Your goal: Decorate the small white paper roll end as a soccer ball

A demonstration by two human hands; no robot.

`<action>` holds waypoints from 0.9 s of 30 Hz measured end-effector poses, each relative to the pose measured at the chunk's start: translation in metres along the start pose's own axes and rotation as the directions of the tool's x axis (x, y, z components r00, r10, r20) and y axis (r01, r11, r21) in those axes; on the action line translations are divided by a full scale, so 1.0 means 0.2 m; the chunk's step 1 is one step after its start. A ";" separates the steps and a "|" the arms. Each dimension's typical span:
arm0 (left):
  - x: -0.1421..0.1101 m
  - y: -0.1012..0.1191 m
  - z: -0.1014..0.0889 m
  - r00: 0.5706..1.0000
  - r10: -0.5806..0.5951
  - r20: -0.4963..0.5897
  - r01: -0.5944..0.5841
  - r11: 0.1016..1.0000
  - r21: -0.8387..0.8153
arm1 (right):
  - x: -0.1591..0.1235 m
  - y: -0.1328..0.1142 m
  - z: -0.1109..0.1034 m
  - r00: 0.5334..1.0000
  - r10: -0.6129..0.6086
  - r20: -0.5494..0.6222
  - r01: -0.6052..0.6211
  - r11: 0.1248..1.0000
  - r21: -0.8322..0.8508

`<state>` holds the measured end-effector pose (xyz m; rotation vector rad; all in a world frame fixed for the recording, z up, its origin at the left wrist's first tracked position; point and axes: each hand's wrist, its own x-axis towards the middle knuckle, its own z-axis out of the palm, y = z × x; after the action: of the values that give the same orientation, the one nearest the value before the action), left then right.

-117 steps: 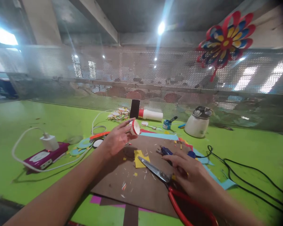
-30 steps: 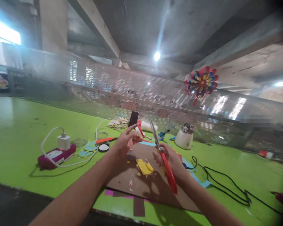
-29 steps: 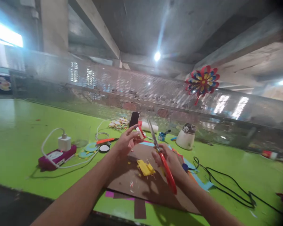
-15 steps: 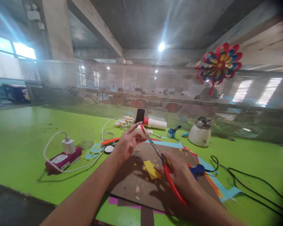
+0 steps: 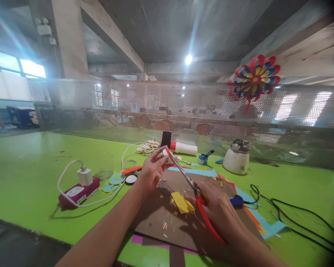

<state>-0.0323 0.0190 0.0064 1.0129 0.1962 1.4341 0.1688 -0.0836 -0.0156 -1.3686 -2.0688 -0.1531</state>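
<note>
My left hand is raised over the brown board, its fingers pinched on a small white and red piece that looks like paper. My right hand grips a pair of scissors with red handles. The metal blades point up and left, and their tips meet the small piece at my left fingertips. Whether the blades are parted there is hard to make out. Below the scissors, yellow paper lies on the board among small scraps.
A purple power strip with a white charger stands at left, its cable looping over the green table. Behind the board are a blue jar and a black-topped white container. A blue-handled tool trails a black cord at right.
The whole view has shifted slightly. Both hands keep nearly the same pose, with the scissors still at the small piece.
</note>
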 end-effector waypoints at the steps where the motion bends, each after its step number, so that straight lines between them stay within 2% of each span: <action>1: 0.00 0.00 0.00 1.000 0.014 0.001 -0.014 1.000 0.000 | 0.00 0.00 0.00 1.000 0.009 -0.002 -0.009 1.000 -0.009; 4: 0.01 0.01 -0.01 0.999 0.039 -0.013 -0.039 0.999 0.002 | 0.00 -0.01 -0.01 0.999 0.033 -0.014 -0.034 0.999 -0.028; 11: 0.01 0.01 -0.02 0.999 0.027 -0.037 -0.025 0.999 0.031 | 0.01 -0.01 -0.02 0.999 -0.036 -0.029 0.034 0.999 -0.038; 18: 0.00 0.01 -0.01 0.999 -0.020 -0.042 0.022 0.999 0.047 | 0.00 0.07 0.02 1.000 -0.014 0.002 0.014 0.998 -0.067; 21: 0.00 0.01 -0.02 0.999 -0.028 -0.047 0.031 0.998 0.049 | 0.01 0.07 0.00 1.000 -0.016 -0.019 0.014 0.995 -0.100; 27: 0.00 0.02 -0.01 0.997 -0.059 -0.052 0.062 0.997 0.055 | 0.03 0.02 -0.04 0.998 -0.054 0.022 0.056 0.995 -0.082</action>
<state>-0.0375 0.0202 0.0084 1.0093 0.3037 1.4063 0.1746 -0.0806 -0.0075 -1.3672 -2.1387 -0.2520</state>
